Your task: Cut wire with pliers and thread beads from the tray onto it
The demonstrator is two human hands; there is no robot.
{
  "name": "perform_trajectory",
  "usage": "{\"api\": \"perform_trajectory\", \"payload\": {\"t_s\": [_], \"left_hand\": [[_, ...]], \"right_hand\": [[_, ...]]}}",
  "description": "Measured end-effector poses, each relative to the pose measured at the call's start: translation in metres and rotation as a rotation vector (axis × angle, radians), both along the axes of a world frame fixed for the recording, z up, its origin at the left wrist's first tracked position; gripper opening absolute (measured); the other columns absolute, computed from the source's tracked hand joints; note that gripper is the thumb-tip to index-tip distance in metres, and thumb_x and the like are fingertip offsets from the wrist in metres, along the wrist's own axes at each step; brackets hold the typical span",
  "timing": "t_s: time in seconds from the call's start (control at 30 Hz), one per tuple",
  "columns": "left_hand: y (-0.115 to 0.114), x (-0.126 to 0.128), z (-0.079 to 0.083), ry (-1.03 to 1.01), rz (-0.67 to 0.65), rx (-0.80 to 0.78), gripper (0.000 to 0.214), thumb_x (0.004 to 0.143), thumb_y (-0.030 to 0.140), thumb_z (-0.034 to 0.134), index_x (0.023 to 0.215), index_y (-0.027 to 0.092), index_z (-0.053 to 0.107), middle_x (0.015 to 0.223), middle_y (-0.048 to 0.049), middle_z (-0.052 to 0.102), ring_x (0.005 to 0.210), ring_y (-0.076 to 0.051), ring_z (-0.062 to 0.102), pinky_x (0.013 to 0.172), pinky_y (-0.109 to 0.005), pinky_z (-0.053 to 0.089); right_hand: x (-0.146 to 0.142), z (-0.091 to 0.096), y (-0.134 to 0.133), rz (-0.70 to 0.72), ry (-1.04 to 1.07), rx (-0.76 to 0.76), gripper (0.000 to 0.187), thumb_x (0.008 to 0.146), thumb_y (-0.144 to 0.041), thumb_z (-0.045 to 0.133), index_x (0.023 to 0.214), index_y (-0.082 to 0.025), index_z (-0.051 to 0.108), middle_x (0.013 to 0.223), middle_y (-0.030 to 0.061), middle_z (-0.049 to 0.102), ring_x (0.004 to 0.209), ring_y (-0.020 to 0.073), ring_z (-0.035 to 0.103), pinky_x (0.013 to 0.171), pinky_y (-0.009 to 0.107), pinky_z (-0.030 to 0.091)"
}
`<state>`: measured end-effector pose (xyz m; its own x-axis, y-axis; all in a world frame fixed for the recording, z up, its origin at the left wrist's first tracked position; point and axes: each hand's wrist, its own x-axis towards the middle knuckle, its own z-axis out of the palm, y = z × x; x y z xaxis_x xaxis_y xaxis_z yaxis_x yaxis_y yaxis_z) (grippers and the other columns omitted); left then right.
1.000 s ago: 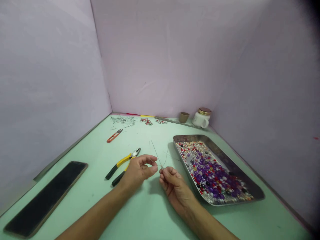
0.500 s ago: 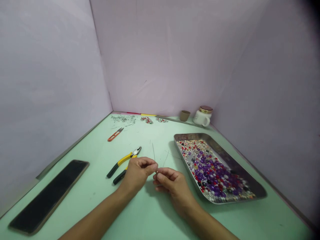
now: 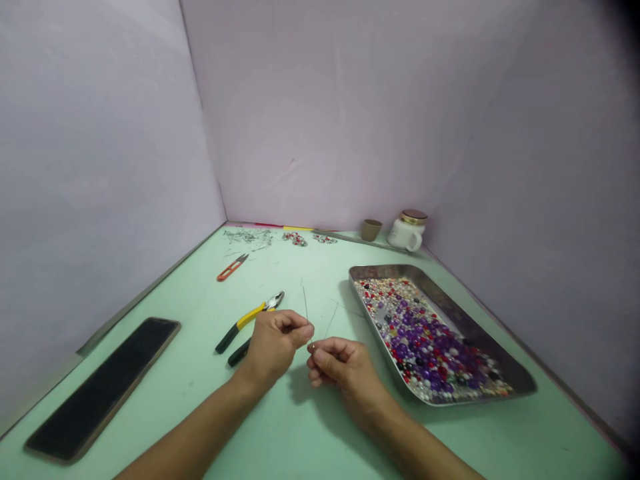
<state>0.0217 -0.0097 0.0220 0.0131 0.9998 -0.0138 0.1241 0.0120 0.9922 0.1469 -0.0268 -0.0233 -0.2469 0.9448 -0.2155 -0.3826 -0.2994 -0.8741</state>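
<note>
Between finger and thumb, my left hand (image 3: pixel 278 340) pinches a thin wire (image 3: pixel 305 303) that sticks up from the fingertips. My right hand (image 3: pixel 343 367) is closed just below and to the right, its fingertips pinching a tiny bead (image 3: pixel 311 347) at the wire's lower end. A second thin wire length (image 3: pixel 332 319) rises behind the right fingers; whether it belongs to the same piece I cannot tell. Partly behind my left hand lie pliers (image 3: pixel 249 318) with yellow and black handles. To the right stands a metal tray (image 3: pixel 361 272) of mixed purple, red, black, white and clear beads (image 3: pixel 433 347).
A dark phone (image 3: pixel 103 387) lies at the left. Red thread snips (image 3: pixel 233 267), a heap of wire bits (image 3: pixel 249 237) and small red beaded pieces (image 3: pixel 295 239) are farther back. By the back wall stand a brown cup (image 3: pixel 371 230) and a lidded white mug (image 3: pixel 407 231).
Both hands stay close together, with only slight finger movement. The left fingertips and the upright wire have shifted a little to the left. The whole view has moved slightly.
</note>
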Motion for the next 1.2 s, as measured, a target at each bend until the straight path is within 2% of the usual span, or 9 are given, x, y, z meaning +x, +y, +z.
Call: {"api": "perform_trajectory", "payload": {"t_s": [0.23,0.4,0.6,0.73,0.8,0.9,1.03,1.2], "left_hand": [[0.002,0.001,-0.003,0.036,-0.001,-0.007,0.012,0.056,0.019,0.061,0.046,0.014,0.056,0.044,0.0035,0.049,0.046,-0.008,0.041,0.047,-0.021,0.034],[0.006,-0.006,-0.009,0.167,-0.098,-0.02,0.019,0.067,0.03,0.054,0.057,0.016,0.06,0.04,0.0055,0.042,0.04,-0.007,0.035,0.042,-0.021,0.03],[0.005,-0.011,-0.009,0.477,-0.046,0.287,0.023,0.07,0.029,0.052,0.052,0.017,0.057,0.046,0.0029,0.05,0.047,-0.009,0.042,0.047,-0.021,0.032],[0.005,-0.011,-0.009,0.536,-0.042,0.363,0.022,0.071,0.026,0.051,0.053,0.017,0.057,0.05,0.0017,0.054,0.049,-0.009,0.045,0.051,-0.021,0.034],[0.005,-0.01,-0.009,0.537,-0.048,0.348,0.021,0.071,0.026,0.051,0.053,0.016,0.058,0.052,0.0013,0.056,0.05,-0.009,0.046,0.052,-0.021,0.035],[0.006,-0.01,-0.007,0.464,-0.082,0.237,0.016,0.069,0.027,0.052,0.06,0.016,0.061,0.056,0.0018,0.058,0.051,-0.009,0.046,0.05,-0.02,0.035],[0.005,-0.01,-0.007,0.396,-0.129,0.123,0.018,0.067,0.026,0.052,0.054,0.015,0.058,0.046,0.0042,0.047,0.046,-0.007,0.038,0.044,-0.019,0.031],[0.002,-0.009,-0.009,0.355,-0.026,0.165,0.021,0.066,0.021,0.05,0.046,0.014,0.048,0.044,0.0045,0.041,0.047,-0.007,0.037,0.046,-0.019,0.031]], "right_hand": [[0.002,-0.003,0.002,0.013,-0.023,-0.008,0.029,0.054,-0.033,0.072,0.069,-0.01,0.065,0.059,0.0043,0.063,0.05,0.0114,0.056,0.049,0.024,0.047],[0.004,-0.003,0.006,-0.085,-0.051,-0.041,0.028,0.051,-0.033,0.074,0.066,-0.011,0.064,0.056,0.0028,0.062,0.048,0.0108,0.055,0.048,0.024,0.046],[0.007,0.001,0.006,-0.043,-0.06,-0.025,0.03,0.051,-0.035,0.074,0.066,-0.011,0.063,0.056,0.0016,0.06,0.049,0.01,0.054,0.046,0.022,0.045],[0.009,0.001,0.006,0.021,-0.044,-0.045,0.034,0.053,-0.039,0.071,0.07,-0.011,0.063,0.059,0.0014,0.058,0.05,0.0095,0.053,0.045,0.022,0.044],[0.009,0.001,0.005,0.039,-0.057,-0.056,0.035,0.053,-0.04,0.071,0.071,-0.011,0.063,0.06,0.0019,0.059,0.049,0.0096,0.053,0.045,0.023,0.045],[0.008,0.0,0.005,0.059,-0.103,-0.039,0.033,0.053,-0.039,0.071,0.068,-0.011,0.063,0.06,0.0028,0.059,0.05,0.0102,0.053,0.045,0.022,0.044],[0.007,0.002,0.004,0.088,-0.159,-0.016,0.03,0.055,-0.038,0.07,0.066,-0.011,0.063,0.058,0.0027,0.059,0.05,0.0109,0.054,0.045,0.023,0.043],[0.008,0.002,0.003,0.107,-0.232,0.019,0.026,0.056,-0.036,0.069,0.061,-0.011,0.063,0.055,0.0032,0.061,0.05,0.0111,0.055,0.046,0.022,0.043]]}}
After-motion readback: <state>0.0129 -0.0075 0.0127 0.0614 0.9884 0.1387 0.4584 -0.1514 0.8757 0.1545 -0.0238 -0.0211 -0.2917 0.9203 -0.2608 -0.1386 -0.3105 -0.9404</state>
